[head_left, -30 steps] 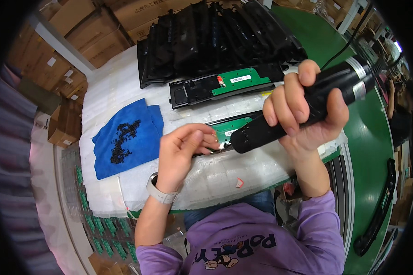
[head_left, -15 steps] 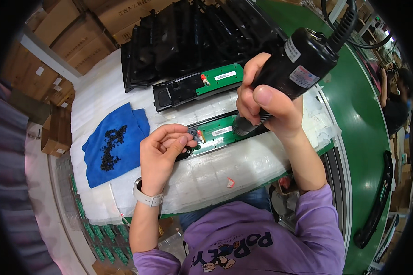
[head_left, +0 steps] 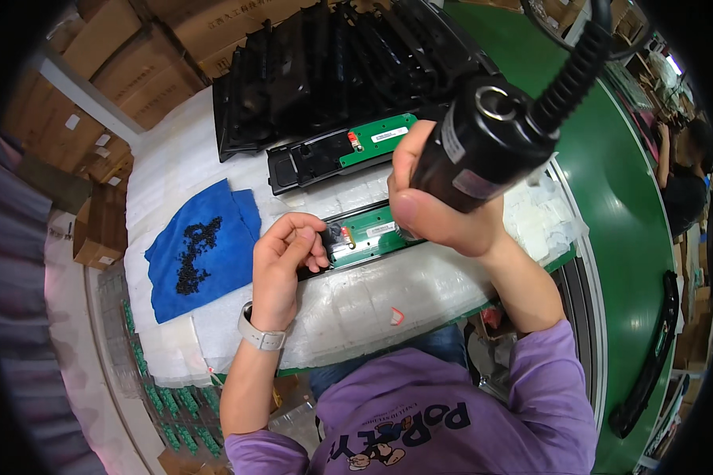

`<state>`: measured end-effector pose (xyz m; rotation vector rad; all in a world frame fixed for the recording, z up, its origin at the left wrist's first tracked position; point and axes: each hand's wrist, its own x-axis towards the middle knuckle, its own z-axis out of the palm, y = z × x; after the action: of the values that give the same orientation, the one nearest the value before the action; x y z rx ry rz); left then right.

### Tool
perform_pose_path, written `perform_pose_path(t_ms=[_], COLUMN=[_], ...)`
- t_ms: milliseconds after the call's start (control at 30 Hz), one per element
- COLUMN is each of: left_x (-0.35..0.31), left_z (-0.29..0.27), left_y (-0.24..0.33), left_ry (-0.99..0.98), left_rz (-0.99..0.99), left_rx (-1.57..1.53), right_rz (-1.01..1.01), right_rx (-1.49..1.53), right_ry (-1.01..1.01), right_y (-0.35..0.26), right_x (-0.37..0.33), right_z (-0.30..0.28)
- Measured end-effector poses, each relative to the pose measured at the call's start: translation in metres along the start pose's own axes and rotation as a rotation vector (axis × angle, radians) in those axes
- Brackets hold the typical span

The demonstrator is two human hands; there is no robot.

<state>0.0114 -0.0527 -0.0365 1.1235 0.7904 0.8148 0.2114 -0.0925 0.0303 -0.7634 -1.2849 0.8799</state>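
My right hand (head_left: 451,214) is wrapped round a black electric screwdriver (head_left: 483,150) with a coiled cord, held tilted with its tip down at the green circuit board (head_left: 364,242). The hand and tool hide the tip and the board's right part. The board sits in a long black plastic housing (head_left: 337,215) on the padded table. At the left end of that housing, my left hand (head_left: 285,252) has its fingers curled and pinched together; anything inside them is hidden. A blue cloth (head_left: 166,273) to the left carries a scatter of tiny black screws (head_left: 194,253).
Behind the work lies a second black housing with a green board (head_left: 376,139), and beyond it a heap of black plastic housings (head_left: 293,87). White padding (head_left: 333,317) covers the table. A green surface (head_left: 622,261) runs along the right, with a long black part (head_left: 646,364) on it.
The screwdriver has come more upright and shifted left along the board, with my right hand. My left fingers have curled in and drawn slightly left; dark bits seen at their tips are now hidden.
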Motion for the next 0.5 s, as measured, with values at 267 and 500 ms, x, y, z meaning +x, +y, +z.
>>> perform_pose_path(t_ms=[267,500], left_x=[-0.009,-0.017], left_z=[0.012,0.019], left_y=[0.006,0.011], left_ry=[-0.009,-0.154], left_rz=[0.135,0.119], left_rx=[0.170,0.228], right_rz=[-0.114,-0.176], right_rx=[0.341,0.738], right_ry=[-0.053,-0.113], right_y=[-0.003,-0.001], right_x=[0.003,0.002], right_z=[-0.025,-0.027])
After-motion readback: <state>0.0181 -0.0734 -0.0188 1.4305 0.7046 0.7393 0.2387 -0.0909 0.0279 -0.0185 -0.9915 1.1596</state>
